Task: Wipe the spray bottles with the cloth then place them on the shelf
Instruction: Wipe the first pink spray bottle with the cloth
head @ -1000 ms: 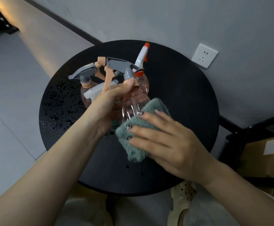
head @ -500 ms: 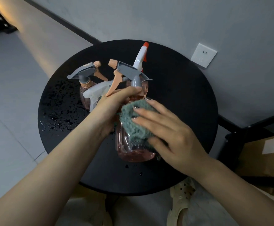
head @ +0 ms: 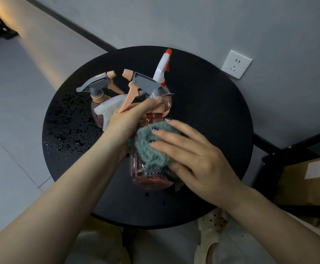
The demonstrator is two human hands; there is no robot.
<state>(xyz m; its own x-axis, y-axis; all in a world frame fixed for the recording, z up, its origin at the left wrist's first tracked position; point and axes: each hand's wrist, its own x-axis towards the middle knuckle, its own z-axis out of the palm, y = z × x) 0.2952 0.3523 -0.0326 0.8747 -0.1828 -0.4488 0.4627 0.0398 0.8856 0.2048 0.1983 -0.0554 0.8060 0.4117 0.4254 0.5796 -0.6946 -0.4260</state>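
A clear pink spray bottle (head: 145, 177) with a grey head and orange trigger is held above the round black table (head: 203, 115). My left hand (head: 128, 121) grips its neck just under the trigger. My right hand (head: 191, 155) presses a grey-green knitted cloth (head: 151, 147) against the bottle's side. Behind it stand a second pink bottle with a grey head (head: 96, 86), a bottle with a white head (head: 109, 107) and another with a white and red-orange head (head: 163, 67); their bodies are mostly hidden by my hands.
Water drops (head: 69, 130) lie on the table's left part. A white wall socket (head: 236, 64) sits on the grey wall behind. At the right is a black frame (head: 273, 149) with a cardboard box (head: 307, 180). A sandalled foot (head: 210, 239) shows below the table edge.
The held bottle has tilted more upright with its base toward me. My right hand slid the cloth from the bottle's lower end up over its side and shoulder.
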